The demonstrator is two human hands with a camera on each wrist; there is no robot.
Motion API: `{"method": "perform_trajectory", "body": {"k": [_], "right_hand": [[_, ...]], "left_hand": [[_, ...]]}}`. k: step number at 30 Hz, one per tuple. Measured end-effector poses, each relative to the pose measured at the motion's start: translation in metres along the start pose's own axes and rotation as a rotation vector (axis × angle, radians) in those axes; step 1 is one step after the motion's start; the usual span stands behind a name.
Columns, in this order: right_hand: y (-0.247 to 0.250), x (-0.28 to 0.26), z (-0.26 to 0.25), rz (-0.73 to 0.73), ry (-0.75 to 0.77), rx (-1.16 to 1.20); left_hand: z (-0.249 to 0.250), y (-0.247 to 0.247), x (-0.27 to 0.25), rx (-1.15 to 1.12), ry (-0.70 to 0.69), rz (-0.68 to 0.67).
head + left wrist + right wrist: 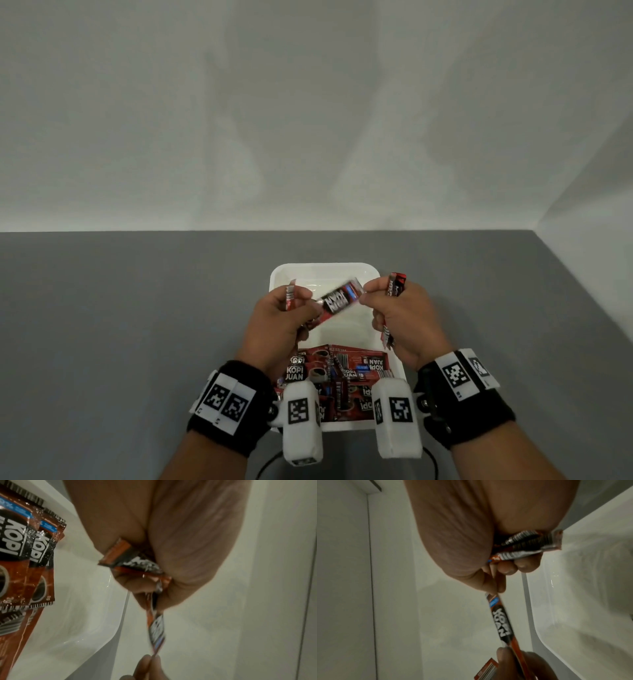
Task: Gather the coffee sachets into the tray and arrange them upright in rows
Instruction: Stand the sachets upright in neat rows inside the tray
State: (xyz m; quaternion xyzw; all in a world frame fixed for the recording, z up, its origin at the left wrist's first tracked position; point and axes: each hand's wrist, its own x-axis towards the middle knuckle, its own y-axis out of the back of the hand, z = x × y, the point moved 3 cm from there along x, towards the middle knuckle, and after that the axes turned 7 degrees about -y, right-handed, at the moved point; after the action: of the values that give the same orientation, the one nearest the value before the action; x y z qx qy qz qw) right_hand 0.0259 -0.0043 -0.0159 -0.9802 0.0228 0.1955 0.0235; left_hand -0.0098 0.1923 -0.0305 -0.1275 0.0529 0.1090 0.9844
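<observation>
Above the white tray (pixel 373 274), a flat foil sachet (pixel 337 301) stretches between both hands, left hand (pixel 277 322) and right hand (pixel 407 318) each pinching an end while clutching spare sachets. It looks light, slick and crinkly, best held by its sealed ends. More sachets (pixel 346 380) lie flat at the tray's near end, on a matte grey tabletop (pixel 137 308).
</observation>
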Motion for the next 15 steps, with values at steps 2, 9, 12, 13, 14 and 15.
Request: {"method": "perform_trajectory", "body": {"k": [2,9,12,13,14,15], "right_hand": [[-0.004,-0.001,0.003,0.003,-0.026,0.062],[-0.036,-0.004,0.003,-0.072,-0.006,0.081],[-0.028,0.004,0.001,0.003,-0.031,0.047],[-0.024,0.005,0.000,-0.017,-0.046,0.067],[-0.020,0.005,-0.001,-0.057,-0.049,0.081],[-0.017,0.003,-0.003,-0.101,-0.037,0.073]], "left_hand": [[0.002,-0.002,0.000,0.059,-0.099,0.091],[-0.004,-0.040,-0.014,0.293,-0.255,-0.104],[-0.007,-0.038,-0.016,0.069,-0.023,-0.150],[-0.008,-0.035,-0.015,-0.076,0.091,-0.154],[-0.006,-0.033,-0.015,-0.214,0.181,-0.159],[-0.004,-0.031,-0.014,-0.326,0.239,-0.165]]}}
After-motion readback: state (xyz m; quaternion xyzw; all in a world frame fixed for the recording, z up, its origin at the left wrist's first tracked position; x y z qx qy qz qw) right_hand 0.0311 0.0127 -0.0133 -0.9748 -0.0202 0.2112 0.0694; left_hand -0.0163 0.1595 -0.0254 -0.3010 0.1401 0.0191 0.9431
